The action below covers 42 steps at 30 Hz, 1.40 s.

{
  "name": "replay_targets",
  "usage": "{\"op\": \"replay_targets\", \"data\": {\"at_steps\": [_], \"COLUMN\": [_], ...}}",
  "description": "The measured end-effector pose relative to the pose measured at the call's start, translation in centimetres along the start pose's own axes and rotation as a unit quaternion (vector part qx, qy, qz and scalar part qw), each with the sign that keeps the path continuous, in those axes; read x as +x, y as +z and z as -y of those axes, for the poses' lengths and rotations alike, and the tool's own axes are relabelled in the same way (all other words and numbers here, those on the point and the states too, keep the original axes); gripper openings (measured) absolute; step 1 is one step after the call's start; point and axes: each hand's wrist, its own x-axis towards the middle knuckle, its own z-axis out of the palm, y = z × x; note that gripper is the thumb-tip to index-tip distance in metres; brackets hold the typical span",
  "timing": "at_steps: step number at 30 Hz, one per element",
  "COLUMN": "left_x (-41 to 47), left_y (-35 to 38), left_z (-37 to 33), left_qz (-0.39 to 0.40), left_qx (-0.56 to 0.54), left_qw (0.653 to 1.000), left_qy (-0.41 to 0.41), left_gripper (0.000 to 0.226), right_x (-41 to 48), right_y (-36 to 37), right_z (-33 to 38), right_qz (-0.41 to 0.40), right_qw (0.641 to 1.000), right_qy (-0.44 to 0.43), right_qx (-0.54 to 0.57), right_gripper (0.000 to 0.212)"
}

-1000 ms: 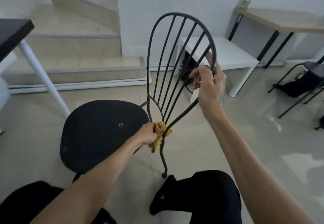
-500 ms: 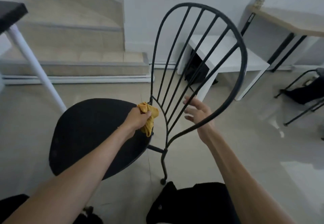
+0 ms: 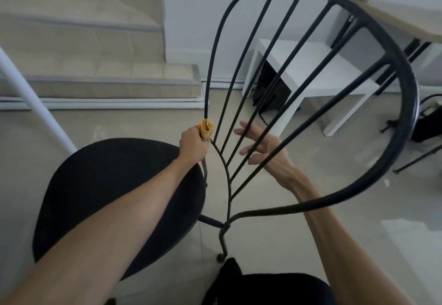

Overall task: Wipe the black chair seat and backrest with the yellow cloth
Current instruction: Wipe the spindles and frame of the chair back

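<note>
Closest in, the left hand point(image 3: 192, 145) is closed around the bunched yellow cloth point(image 3: 206, 127), fingers clenched on it and pressing it against the left upright of the backrest point(image 3: 311, 104), low down where the rails fan out. Only a small crumpled tuft of cloth pokes above those fingers, so little fabric meets the thin round bar; it could skate off the metal or slip out of the grip partway up the rail.

Just right of them, beyond the rails, the right hand point(image 3: 262, 149) hangs with its fingers spread and holding nothing, apparently not touching the frame. With no steadying hold, the light wire-framed chair may tip or swivel under a firm stroke.

Below and left of the cloth fingers lies the seat point(image 3: 114, 185), a round matte black pad.

Farther out past both hands, the slim dark rails rise to a thick curved hoop, with smooth, glossy floor tiles point(image 3: 119, 123) beneath, on which the chair feet could slide.
</note>
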Motion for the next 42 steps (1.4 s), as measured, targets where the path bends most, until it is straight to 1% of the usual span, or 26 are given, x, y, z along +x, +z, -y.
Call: {"op": "replay_targets", "data": {"at_steps": [2, 3, 4, 6, 8, 10, 12, 14, 18, 21, 22, 24, 27, 29, 31, 35, 37, 40, 42], "left_x": [0.3, 0.1, 0.1, 0.4, 0.2, -0.6, -1.2, -1.1, -1.6, -3.4, -3.6, -3.3, -2.6, -2.1, -1.9, -4.1, -4.8, -5.1, -5.6], "left_y": [1.2, 1.6, 1.9, 2.0, 2.2, 2.4, 2.5, 1.7, -1.2, -0.9, -0.2, 1.1, 1.7, 1.5, 1.4, 2.7, 2.7, 0.3, -0.9], "left_z": [0.5, 0.7, 0.7, 1.2, 1.4, 1.5, 1.4, 1.4, 0.9, 0.4, 0.3, 0.7, 0.6, 0.2, 0.0, -0.3, -0.2, 0.0, 0.2], "left_qz": [0.078, 0.099, 0.108, 0.108, 0.110, 0.095, 0.083, 0.104, 0.156, 0.134, 0.125, 0.113, 0.146, 0.175, 0.179, 0.110, 0.116, 0.143, 0.135], "left_qx": [0.078, 0.109, 0.130, 0.135, 0.127, 0.105, 0.066, 0.035, -0.002, -0.013, -0.008, 0.038, 0.119, 0.150, 0.162, 0.116, 0.060, -0.020, -0.036], "left_qw": [0.993, 0.989, 0.985, 0.984, 0.985, 0.990, 0.994, 0.994, 0.988, 0.991, 0.992, 0.991, 0.975, 0.966, 0.965, 0.983, 0.990, 0.989, 0.990], "left_qy": [0.029, 0.029, 0.031, 0.031, 0.032, 0.024, -0.006, -0.028, -0.018, 0.006, 0.017, 0.066, 0.115, 0.117, 0.106, 0.085, 0.051, -0.011, 0.001], "left_gripper": [0.010, 0.009, 0.008, 0.009, 0.009, 0.009, 0.012, 0.016, 0.020, 0.019, 0.018, 0.016, 0.018, 0.014, 0.012, 0.014, 0.016, 0.016, 0.016], "right_x": [0.1, 0.0, 0.0, 0.1, 0.5, 0.7, 0.8, 0.7, 0.9, 0.7, 0.8, 1.0, 1.1, 1.2, 1.3, 1.0, 0.9, 0.6, 0.5], "right_y": [0.1, 0.1, 0.0, 0.1, -0.1, 0.2, 0.5, 0.6, 0.6, 0.6, 0.5, 0.6, 0.5, 0.4, 0.4, 0.8, 0.8, 0.9, 1.1], "right_z": [-0.7, -1.1, -1.3, -1.0, -1.1, -0.8, -1.1, -1.5, -1.7, -1.8, -2.0, -2.3, -2.4, -2.2, -2.0, -2.0, -2.0, -1.4, -1.2], "right_qz": [-0.008, -0.012, -0.011, -0.007, -0.018, -0.032, -0.044, -0.049, -0.030, -0.031, -0.031, -0.030, -0.035, -0.034, -0.036, -0.052, -0.053, -0.049, -0.053], "right_qw": [1.000, 0.999, 0.999, 0.998, 0.995, 0.992, 0.994, 0.996, 0.996, 0.995, 0.994, 0.994, 0.994, 0.993, 0.993, 0.991, 0.991, 0.991, 0.990], "right_qy": [-0.018, -0.030, -0.042, -0.048, -0.056, -0.062, -0.058, -0.052, -0.047, -0.060, -0.060, -0.061, -0.065, -0.065, -0.061, -0.070, -0.067, -0.057, -0.056], "right_qx": [-0.021, -0.019, -0.027, -0.040, -0.085, -0.103, -0.087, -0.057, -0.069, -0.075, -0.082, -0.083, -0.078, -0.088, -0.091, -0.100, -0.102, -0.109, -0.116], "right_gripper": [0.076, 0.075, 0.074, 0.075, 0.072, 0.067, 0.064, 0.064, 0.067, 0.068, 0.069, 0.069, 0.070, 0.071, 0.072, 0.074, 0.075, 0.076, 0.076]}}
